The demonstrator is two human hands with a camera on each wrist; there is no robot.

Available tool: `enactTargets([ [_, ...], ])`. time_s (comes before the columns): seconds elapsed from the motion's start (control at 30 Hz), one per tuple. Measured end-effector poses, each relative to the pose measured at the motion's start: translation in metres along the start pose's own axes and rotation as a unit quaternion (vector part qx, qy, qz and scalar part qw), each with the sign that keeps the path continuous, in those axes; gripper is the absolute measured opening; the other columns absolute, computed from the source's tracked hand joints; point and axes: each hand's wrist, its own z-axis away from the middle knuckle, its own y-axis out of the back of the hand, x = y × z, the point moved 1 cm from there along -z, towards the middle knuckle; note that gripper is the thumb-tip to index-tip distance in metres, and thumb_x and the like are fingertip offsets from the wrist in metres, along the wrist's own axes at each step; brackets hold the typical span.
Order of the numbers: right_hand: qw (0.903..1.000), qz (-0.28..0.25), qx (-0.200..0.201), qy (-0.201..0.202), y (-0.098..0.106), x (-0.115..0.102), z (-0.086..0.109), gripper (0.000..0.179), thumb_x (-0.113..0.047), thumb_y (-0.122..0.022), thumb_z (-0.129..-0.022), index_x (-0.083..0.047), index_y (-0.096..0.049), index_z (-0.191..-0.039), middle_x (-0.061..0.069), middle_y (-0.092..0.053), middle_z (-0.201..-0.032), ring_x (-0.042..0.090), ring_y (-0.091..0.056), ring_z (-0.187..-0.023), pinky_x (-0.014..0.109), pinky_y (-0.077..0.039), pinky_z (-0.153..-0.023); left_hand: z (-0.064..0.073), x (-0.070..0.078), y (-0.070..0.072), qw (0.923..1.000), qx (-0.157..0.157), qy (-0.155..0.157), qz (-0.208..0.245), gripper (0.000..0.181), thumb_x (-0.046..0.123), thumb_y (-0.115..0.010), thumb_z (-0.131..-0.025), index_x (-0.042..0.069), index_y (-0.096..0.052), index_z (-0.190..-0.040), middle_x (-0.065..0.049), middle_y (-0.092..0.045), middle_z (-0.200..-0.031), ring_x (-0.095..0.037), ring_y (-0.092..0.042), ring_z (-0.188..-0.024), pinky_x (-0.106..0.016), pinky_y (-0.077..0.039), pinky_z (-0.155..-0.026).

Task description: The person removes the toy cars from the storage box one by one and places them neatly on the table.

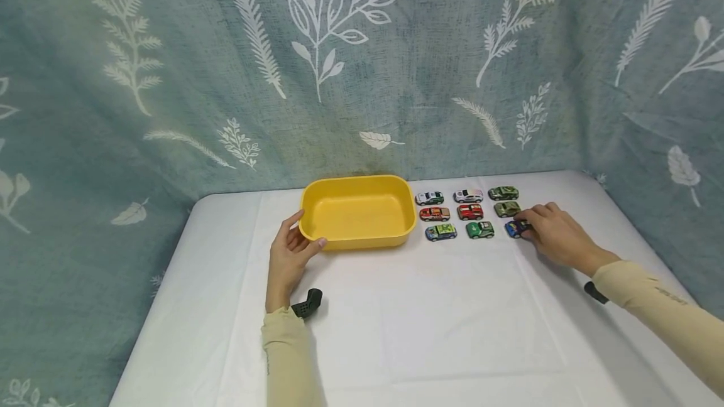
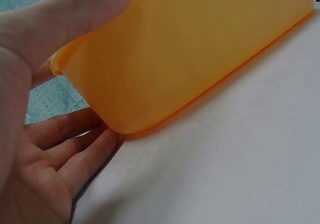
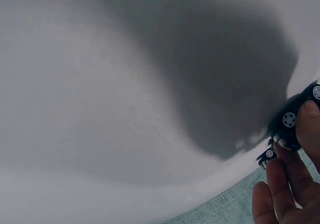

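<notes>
A yellow plastic tub [image 1: 357, 244] stands on the white-covered table, its hollow facing up with nothing in it. My left hand [image 1: 288, 257] grips its near left corner. In the left wrist view the thumb [image 2: 75, 21] lies along the rim while other fingers reach the lower corner. Over on the right, my right hand [image 1: 557, 235] holds a dark blue toy car [image 1: 517, 228] between thumb and fingers. The right wrist view shows that blue car's wheeled side [image 3: 289, 120] low over the cloth, with part of it behind the thumb.
Toy cars stand in rows right of the tub, among them a green one [image 1: 480, 230], a red one [image 1: 471, 211], an olive one [image 1: 507, 209] and a white one [image 1: 468, 196]. A leaf-patterned curtain [image 1: 317, 130] hangs behind the white tabletop [image 1: 418, 319].
</notes>
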Motion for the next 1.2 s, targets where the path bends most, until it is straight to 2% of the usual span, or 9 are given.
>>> enactTargets([
  [0.47,0.9998,0.014,-0.005,-0.014,-0.008,-0.002,0.000,0.033,-0.002,-0.079,-0.091,0.000,-0.069,-0.123,0.025,-0.070,-0.111,0.046,-0.063,-0.100,0.063,-0.054,-0.082,0.000,-0.001,0.000,0.9999,-0.004,-0.005,0.009,0.079,0.019,-0.093,-0.084,0.030,-0.056,-0.153,-0.016,-0.063,-0.145,-0.032,-0.063,-0.134,-0.045,-0.052,-0.117],
  [0.77,0.9997,0.009,0.013,-0.020,-0.009,0.002,0.004,0.036,-0.003,-0.081,-0.089,0.001,-0.069,-0.123,0.026,-0.070,-0.111,0.046,-0.063,-0.099,0.063,-0.053,-0.079,-0.002,0.002,-0.007,0.9999,-0.005,-0.001,0.010,0.081,0.020,-0.094,-0.084,0.030,-0.055,-0.154,-0.016,-0.062,-0.146,-0.032,-0.062,-0.135,-0.046,-0.052,-0.117],
  [0.9,0.9991,0.006,0.000,-0.042,-0.007,0.003,0.006,0.041,-0.006,-0.082,-0.089,0.001,-0.068,-0.127,0.028,-0.070,-0.116,0.049,-0.062,-0.105,0.064,-0.053,-0.080,-0.003,0.002,-0.011,0.9999,-0.009,0.004,0.011,0.081,0.022,-0.094,-0.084,0.031,-0.055,-0.154,-0.016,-0.062,-0.147,-0.033,-0.062,-0.136,-0.046,-0.051,-0.118],
  [1.07,0.9982,-0.008,0.003,-0.059,0.001,0.003,0.007,0.046,-0.009,-0.085,-0.088,0.000,-0.068,-0.129,0.029,-0.068,-0.120,0.051,-0.059,-0.109,0.065,-0.051,-0.083,-0.005,0.000,-0.014,0.9998,-0.011,-0.004,0.013,0.083,0.021,-0.093,-0.084,0.024,-0.052,-0.157,-0.019,-0.061,-0.147,-0.035,-0.062,-0.136,-0.048,-0.051,-0.118],
  [1.2,0.9974,-0.022,0.008,-0.069,0.010,0.005,0.007,0.046,-0.009,-0.086,-0.087,-0.001,-0.068,-0.129,0.030,-0.067,-0.123,0.052,-0.057,-0.112,0.067,-0.049,-0.086,-0.005,-0.001,-0.015,0.9999,-0.007,-0.006,0.004,0.082,0.023,-0.093,-0.084,0.029,-0.053,-0.156,-0.016,-0.063,-0.146,-0.032,-0.063,-0.135,-0.047,-0.052,-0.117],
])
